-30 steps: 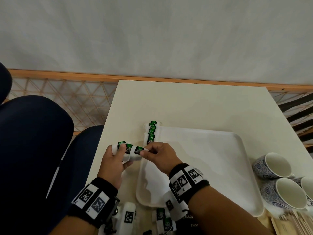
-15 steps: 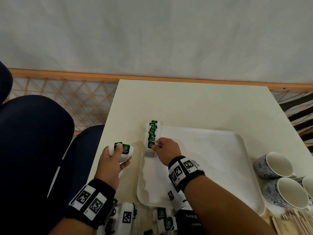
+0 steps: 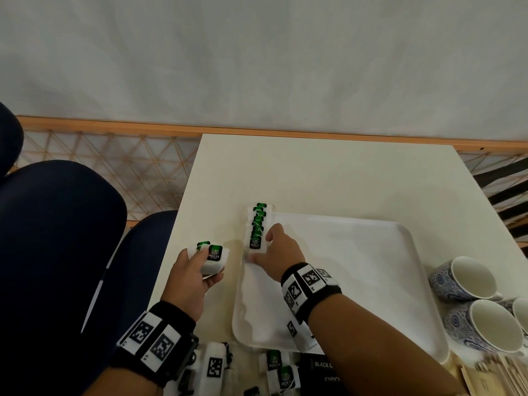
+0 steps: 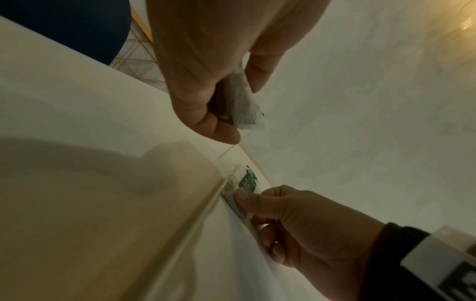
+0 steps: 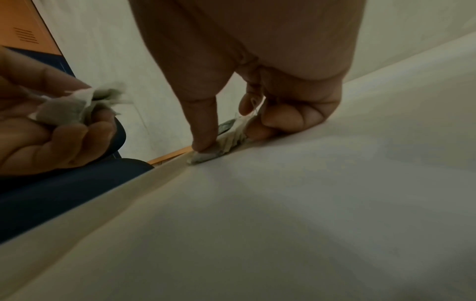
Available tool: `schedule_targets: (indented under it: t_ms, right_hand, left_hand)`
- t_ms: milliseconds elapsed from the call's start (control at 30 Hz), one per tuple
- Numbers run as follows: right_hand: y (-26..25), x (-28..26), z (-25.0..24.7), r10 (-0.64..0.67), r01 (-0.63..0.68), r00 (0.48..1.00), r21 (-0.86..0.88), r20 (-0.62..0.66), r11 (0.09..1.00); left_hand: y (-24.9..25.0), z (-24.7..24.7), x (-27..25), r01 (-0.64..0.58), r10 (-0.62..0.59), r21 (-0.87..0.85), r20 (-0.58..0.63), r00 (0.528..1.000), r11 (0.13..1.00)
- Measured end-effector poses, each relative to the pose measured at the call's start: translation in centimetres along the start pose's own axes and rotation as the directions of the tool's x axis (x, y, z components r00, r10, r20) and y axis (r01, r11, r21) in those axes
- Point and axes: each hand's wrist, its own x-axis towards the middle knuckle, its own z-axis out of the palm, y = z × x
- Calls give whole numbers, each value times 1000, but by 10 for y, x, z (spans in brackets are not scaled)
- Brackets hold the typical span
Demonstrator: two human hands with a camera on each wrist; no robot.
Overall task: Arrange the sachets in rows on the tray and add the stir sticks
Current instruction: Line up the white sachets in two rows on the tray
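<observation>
A white tray (image 3: 357, 270) lies on the cream table. Along its left edge runs a row of green-labelled tea sachets (image 3: 258, 221). My right hand (image 3: 278, 252) rests at the near end of that row, thumb and curled fingers pinching the nearest sachet (image 3: 255, 243) down on the tray; the right wrist view shows the thumb on that sachet (image 5: 206, 155). Left of the tray, above the table, my left hand (image 3: 197, 270) grips two more sachets (image 3: 214, 257). Wooden stir sticks (image 3: 503, 372) lie at the lower right corner.
Patterned blue-and-white cups (image 3: 468, 281) stand right of the tray. More sachets (image 3: 281, 370) and a black box (image 3: 323, 370) lie at the near table edge. Dark blue chairs (image 3: 57, 238) stand to the left of the table.
My right hand took one sachet from the bunch in my left hand, carried it right onto the tray and set it at the near end of the row. The left hand stayed put.
</observation>
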Motion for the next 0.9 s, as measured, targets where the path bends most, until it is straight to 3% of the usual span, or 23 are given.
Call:
schedule_targets:
  t_ms: [100,200,367,600,700,900]
  right_hand:
    - [0,0,1,-6,6,1000,-9,-16,1000]
    - [-6,-7,-1,-102,106,993,100,-52,989]
    - [-13,-23,0,-253,196,960,361,118,912]
    - [-3,-25,1,-230,160,970,518,73,840]
    - [6,-23,-4,-176,127,983,471,61,873]
    - [20,-10,-4,-96,89,995,145,40,985]
  left_hand:
    - [-1,3,-1,-18,18,12,39,999,1000]
    - [0,4,-2,-48,45,46,76,996,998]
    - [-4,6,-2,-68,53,98,149,987,993]
    - [-2,9,-3,-60,54,54,103,993,997]
    - [0,5,-1,-71,69,26,47,996,997]
    - [2,-2,3,-51,50,22,15,999,998]
